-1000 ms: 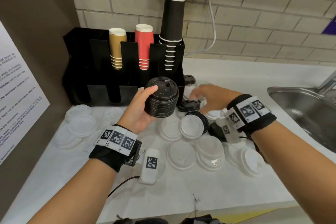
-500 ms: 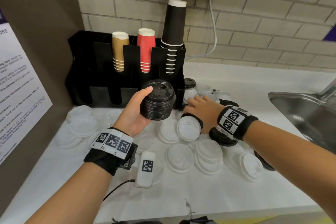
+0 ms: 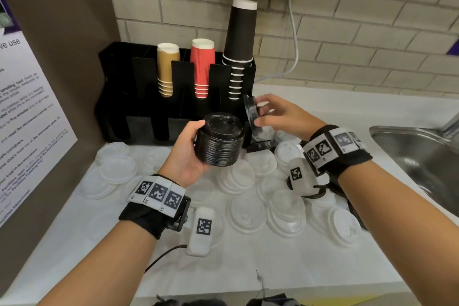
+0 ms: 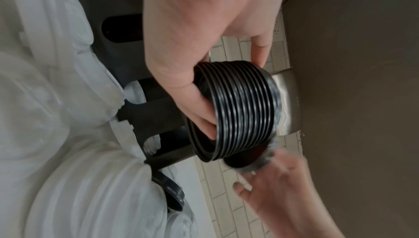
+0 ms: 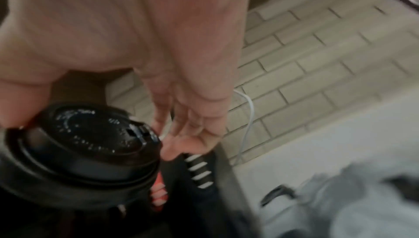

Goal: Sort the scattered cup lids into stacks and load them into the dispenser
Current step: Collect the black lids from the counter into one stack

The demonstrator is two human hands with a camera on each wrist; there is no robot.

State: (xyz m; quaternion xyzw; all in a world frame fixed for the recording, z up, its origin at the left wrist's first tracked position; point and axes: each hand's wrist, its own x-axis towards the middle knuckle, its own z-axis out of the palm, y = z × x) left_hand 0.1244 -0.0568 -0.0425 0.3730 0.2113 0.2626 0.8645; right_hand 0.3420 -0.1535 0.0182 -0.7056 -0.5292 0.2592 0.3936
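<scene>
My left hand grips a tall stack of black lids above the counter, in front of the black dispenser. Seen from the left wrist, the thumb and fingers curl round the stack. My right hand pinches a single black lid on edge, just right of the stack's top. The right wrist view has that lid between thumb and fingers. Several white lids lie scattered over the counter, and a few black lids lie near the dispenser's right end.
Brown, red and black paper cups stand upside down in the dispenser's upper slots. A steel sink is at the right. A brown side wall with a printed notice closes the left. A cable hangs down the brick wall.
My right hand has lifted a black lid off the counter and brought it up on edge beside the stack. The left hand kept the stack almost still.
</scene>
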